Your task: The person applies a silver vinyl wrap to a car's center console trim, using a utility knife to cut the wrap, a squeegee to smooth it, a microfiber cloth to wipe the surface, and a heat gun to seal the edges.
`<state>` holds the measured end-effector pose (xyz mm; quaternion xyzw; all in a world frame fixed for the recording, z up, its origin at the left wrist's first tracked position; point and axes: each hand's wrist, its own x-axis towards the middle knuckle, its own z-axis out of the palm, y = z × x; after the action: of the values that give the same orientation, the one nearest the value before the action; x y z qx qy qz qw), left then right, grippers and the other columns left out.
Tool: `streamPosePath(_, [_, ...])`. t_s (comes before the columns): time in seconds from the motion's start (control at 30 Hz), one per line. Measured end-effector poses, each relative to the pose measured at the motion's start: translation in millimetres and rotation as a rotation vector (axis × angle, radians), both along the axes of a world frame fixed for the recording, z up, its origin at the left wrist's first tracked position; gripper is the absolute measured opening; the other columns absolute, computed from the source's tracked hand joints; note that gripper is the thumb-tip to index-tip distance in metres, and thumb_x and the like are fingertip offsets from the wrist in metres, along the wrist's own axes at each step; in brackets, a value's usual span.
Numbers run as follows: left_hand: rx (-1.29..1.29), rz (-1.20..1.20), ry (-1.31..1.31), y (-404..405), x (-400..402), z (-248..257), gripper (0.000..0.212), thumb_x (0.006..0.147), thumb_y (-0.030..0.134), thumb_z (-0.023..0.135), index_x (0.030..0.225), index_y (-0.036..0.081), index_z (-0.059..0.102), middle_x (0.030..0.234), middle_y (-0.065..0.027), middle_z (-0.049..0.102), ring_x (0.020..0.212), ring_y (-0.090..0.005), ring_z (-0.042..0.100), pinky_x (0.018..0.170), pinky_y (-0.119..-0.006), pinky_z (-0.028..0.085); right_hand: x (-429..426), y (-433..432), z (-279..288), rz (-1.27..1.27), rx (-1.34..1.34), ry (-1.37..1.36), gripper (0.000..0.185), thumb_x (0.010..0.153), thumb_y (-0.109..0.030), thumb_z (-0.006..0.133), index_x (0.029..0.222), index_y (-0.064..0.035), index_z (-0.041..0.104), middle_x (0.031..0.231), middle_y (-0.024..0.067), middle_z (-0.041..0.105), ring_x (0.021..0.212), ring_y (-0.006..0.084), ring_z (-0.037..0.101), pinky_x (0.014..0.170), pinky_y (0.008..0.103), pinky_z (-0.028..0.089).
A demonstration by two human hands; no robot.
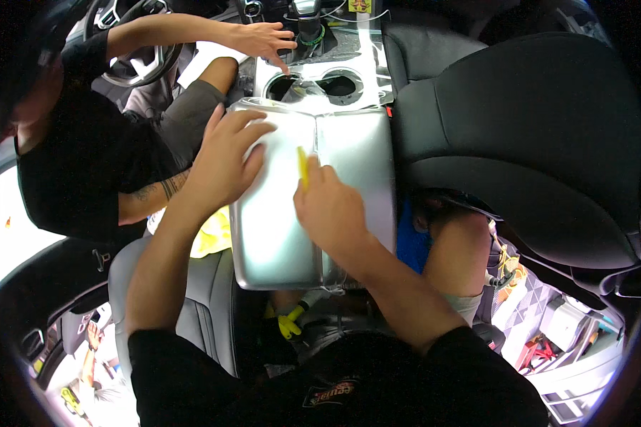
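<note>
Below me is a car's centre console with a silvery, glossy split armrest lid (275, 224), its two halves parted by a lengthwise seam. Clear film shows along its front edge. My left hand (232, 149) spreads its fingers over the upper left half of the lid; whether it presses on the surface is hard to tell. In my right hand (331, 208) is a slim yellow tool (303, 166), blurred, its tip pointing forward close to the seam. The fist hides the tool's lower part.
Ahead are two cup holders (337, 85) with loose clear film (304, 89) and a gear selector (307, 21). A co-worker's hand (267, 41) reaches over them from the left. A black seat (518, 144) flanks the right; a yellow cloth (213, 235) lies left. A yellow-handled tool (289, 325) is below.
</note>
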<state>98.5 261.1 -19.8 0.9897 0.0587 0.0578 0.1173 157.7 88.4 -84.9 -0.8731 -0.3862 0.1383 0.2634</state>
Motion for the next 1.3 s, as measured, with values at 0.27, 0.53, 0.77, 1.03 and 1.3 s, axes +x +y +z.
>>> streamPosePath(0.27, [-0.137,0.518,0.023,-34,-181,-48,0.027,0.084,0.011,0.057,0.111,0.004,0.059,0.119,-0.0166,0.055,0.115,-0.0348,0.049,0.103,-0.053,0.031,13,8,-7,-0.085,0.014,-0.222,0.036,0.083,-0.012,0.057,0.112,0.0076,0.053,0.079,0.013,0.061,0.059,0.0227,0.065,0.051,0.0327,0.054])
streamPosePath(0.53, [-0.432,0.98,0.118,-75,-294,-112,0.034,0.092,0.021,0.053,0.117,-0.001,0.056,0.117,-0.0221,0.056,0.11,-0.0386,0.052,0.098,-0.046,0.038,38,26,-22,-0.036,-0.014,-0.292,0.037,0.083,-0.018,0.056,0.111,0.0058,0.054,0.073,0.017,0.064,0.062,0.0282,0.066,0.056,0.0367,0.054])
streamPosePath(0.77, [-0.43,0.941,0.166,-60,-279,-123,0.041,0.091,0.028,0.055,0.117,-0.003,0.057,0.118,-0.0235,0.056,0.111,-0.0377,0.053,0.097,-0.042,0.04,34,4,0,-0.192,0.235,0.064,0.029,0.087,-0.02,0.05,0.104,0.0032,0.056,0.077,0.0245,0.065,0.071,0.0437,0.062,0.07,0.0484,0.051])
streamPosePath(1.03, [-0.456,0.932,0.19,-58,-283,-127,0.039,0.091,0.032,0.055,0.114,0.001,0.06,0.115,-0.0193,0.06,0.112,-0.0341,0.052,0.1,-0.041,0.036,59,31,-10,-0.129,0.109,-0.076,0.03,0.087,-0.023,0.048,0.097,0.0036,0.057,0.079,0.024,0.064,0.075,0.0416,0.063,0.069,0.049,0.051])
streamPosePath(1.3, [-0.447,0.935,0.189,-57,-278,-125,0.038,0.09,0.033,0.055,0.112,0.003,0.063,0.113,-0.0168,0.061,0.11,-0.0333,0.053,0.099,-0.041,0.035,60,56,-24,-0.112,0.01,-0.319,0.027,0.087,-0.022,0.05,0.093,0.0025,0.06,0.075,0.0236,0.065,0.063,0.0388,0.064,0.059,0.0474,0.052])
